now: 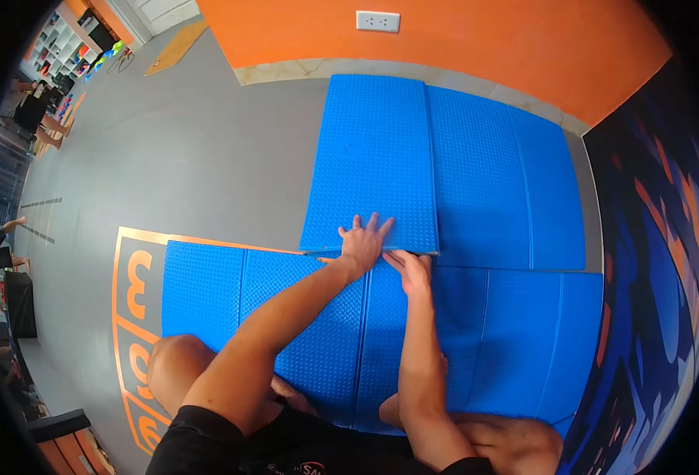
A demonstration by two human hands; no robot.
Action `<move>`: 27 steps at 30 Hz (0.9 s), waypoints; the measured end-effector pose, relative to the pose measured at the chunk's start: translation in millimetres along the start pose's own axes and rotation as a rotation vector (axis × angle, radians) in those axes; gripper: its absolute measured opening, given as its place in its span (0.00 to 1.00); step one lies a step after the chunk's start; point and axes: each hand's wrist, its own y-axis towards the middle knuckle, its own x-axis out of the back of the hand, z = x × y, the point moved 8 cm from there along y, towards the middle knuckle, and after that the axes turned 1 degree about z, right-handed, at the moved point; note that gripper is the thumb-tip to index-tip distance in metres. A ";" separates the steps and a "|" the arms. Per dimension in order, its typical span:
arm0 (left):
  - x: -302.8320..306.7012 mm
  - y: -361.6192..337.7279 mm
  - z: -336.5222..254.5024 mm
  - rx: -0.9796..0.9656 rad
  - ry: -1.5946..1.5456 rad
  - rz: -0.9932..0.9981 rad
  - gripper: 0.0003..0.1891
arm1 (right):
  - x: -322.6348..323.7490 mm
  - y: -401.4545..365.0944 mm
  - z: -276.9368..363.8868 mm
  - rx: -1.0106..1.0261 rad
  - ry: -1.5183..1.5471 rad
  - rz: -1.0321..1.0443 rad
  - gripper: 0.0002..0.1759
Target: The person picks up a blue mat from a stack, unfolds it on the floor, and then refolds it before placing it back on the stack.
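Note:
A blue textured folding mat (373, 158) lies on the grey floor by the orange wall, its left section raised over the part at its right. Spread flat on that raised section near its front edge is my left hand (365, 241), holding nothing. My right hand (410, 267) touches the same front edge from below, fingers extended and their tips partly hidden at the edge. A second blue mat (302, 309) lies nearer to me, beneath my arms and between my bare knees, meeting the first mat along a seam.
An orange wall (460, 47) with a white socket (378, 21) stands ahead. At right is a dark patterned wall (658, 261). Orange lettering (137, 289) marks the grey floor (183, 142). People (39, 119) and shelves (68, 47) are at far left.

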 end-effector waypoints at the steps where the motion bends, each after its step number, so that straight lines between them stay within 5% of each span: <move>1: -5.0 -2.0 0.5 0.014 0.015 -0.003 0.38 | 1.2 -0.3 -3.9 0.021 0.019 -0.022 0.18; 9: -28.3 -15.9 65.1 0.182 0.086 -0.060 0.31 | -27.0 -2.2 -21.0 0.025 -0.027 -0.006 0.38; 11: -38.1 -27.2 93.9 0.210 0.184 -0.049 0.39 | -37.6 -0.9 -33.2 -0.015 0.029 0.102 0.46; 13: -30.8 -46.8 119.6 0.218 0.177 -0.019 0.43 | -47.4 2.6 -44.8 -0.152 -0.078 0.141 0.44; 16: -52.1 -55.2 159.8 0.293 0.189 -0.087 0.33 | -62.8 22.1 -54.9 -0.007 -0.583 0.281 0.38; 19: -47.1 -63.8 169.0 0.326 0.177 -0.067 0.31 | -79.5 32.7 -41.6 0.494 -1.243 0.336 0.43; 23: -42.4 -73.6 187.2 0.369 0.202 -0.039 0.31 | -103.2 1.4 -9.7 0.430 -1.718 0.307 0.54; 27: -40.1 -84.9 219.9 0.463 0.125 -0.037 0.32 | -83.4 12.0 -1.6 0.449 -1.758 0.295 0.58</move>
